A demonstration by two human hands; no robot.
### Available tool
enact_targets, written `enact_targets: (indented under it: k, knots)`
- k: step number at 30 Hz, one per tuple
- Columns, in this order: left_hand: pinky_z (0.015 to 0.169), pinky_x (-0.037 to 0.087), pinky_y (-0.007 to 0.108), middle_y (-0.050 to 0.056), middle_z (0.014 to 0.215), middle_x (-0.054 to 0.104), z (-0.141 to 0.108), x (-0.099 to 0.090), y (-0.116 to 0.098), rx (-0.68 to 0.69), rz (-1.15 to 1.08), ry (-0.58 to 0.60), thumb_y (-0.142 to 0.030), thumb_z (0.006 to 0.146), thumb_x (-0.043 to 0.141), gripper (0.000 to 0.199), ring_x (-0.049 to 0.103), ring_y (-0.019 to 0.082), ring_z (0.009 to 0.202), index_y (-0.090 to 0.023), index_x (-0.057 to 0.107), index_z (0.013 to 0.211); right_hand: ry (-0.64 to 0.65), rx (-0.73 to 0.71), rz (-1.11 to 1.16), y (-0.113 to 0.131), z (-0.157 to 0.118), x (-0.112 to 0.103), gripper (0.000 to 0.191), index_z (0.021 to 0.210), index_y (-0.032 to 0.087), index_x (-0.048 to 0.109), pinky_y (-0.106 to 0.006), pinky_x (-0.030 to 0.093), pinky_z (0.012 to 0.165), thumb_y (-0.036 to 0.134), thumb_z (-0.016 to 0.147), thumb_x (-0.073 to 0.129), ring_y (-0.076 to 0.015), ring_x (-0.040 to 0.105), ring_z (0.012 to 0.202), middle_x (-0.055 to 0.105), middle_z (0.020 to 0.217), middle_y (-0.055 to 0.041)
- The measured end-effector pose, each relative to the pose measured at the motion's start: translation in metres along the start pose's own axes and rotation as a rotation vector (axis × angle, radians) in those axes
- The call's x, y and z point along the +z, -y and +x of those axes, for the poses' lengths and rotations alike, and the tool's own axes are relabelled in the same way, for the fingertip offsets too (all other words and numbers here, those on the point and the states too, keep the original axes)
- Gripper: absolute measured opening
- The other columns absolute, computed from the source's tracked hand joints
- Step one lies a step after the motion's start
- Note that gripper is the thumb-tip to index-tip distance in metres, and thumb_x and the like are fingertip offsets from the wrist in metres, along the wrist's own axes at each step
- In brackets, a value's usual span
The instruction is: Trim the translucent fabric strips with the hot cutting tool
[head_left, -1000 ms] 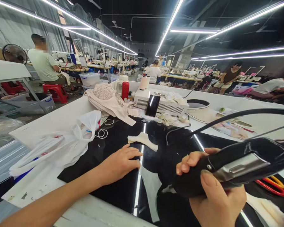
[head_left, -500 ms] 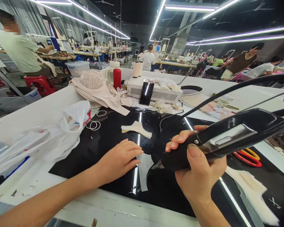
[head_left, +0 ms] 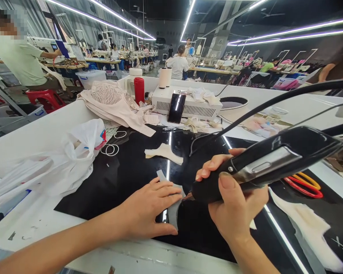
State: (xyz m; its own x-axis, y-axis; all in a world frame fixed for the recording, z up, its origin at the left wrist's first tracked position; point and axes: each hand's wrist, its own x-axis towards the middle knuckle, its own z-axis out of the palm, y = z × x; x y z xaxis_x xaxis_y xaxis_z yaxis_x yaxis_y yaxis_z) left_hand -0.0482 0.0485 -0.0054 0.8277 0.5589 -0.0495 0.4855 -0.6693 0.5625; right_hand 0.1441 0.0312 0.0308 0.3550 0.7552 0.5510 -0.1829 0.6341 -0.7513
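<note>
Left hand (head_left: 151,205) had shifted onto the grey fabric (head_left: 173,216), loosely spread; right hand (head_left: 236,207) gripped the black tool (head_left: 263,167).

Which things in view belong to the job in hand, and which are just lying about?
In use:
- grey piece, partly covered by the left hand
- black handheld tool, held in the right hand
- black sheet beneath the piece

Apparently just lying about:
- white plastic bag
- red bottle
- phone
- white rings
</note>
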Motion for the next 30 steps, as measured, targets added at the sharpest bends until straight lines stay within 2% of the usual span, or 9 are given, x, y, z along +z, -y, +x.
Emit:
enact_targets:
  k: [14, 21, 30]
  knots:
    - [0.129, 0.021, 0.065, 0.011, 0.162, 0.049, -0.0032, 0.0043, 0.0046, 0.055, -0.016, -0.074, -0.047, 0.087, 0.083, 0.079, 0.044, 0.035, 0.151, -0.027, 0.048, 0.156, -0.006, 0.025, -0.023, -0.0007, -0.0039, 0.0013, 0.036, 0.118, 0.028, 0.06, -0.033, 0.056, 0.062, 0.031, 0.088, 0.08, -0.0154, 0.064, 0.069, 0.065, 0.086, 0.0029]
    - [0.129, 0.019, 0.067, 0.011, 0.163, 0.048, -0.0014, 0.0011, 0.0003, -0.022, -0.007, -0.066, -0.048, 0.09, 0.08, 0.073, 0.04, 0.034, 0.154, -0.025, 0.051, 0.153, 0.019, 0.0, 0.008, 0.0, -0.0036, 0.0031, 0.035, 0.118, 0.027, 0.061, -0.032, 0.055, 0.063, 0.029, 0.089, 0.081, -0.0146, 0.064, 0.069, 0.066, 0.087, 0.0031]
    - [0.127, 0.021, 0.069, 0.013, 0.165, 0.044, -0.0056, -0.0007, 0.0047, -0.02, 0.067, -0.038, -0.049, 0.089, 0.081, 0.078, 0.039, 0.036, 0.154, -0.023, 0.048, 0.156, 0.003, 0.023, -0.037, 0.0009, -0.0035, 0.0039, 0.036, 0.117, 0.029, 0.06, -0.033, 0.056, 0.062, 0.033, 0.087, 0.08, -0.0163, 0.064, 0.067, 0.065, 0.085, 0.0032]
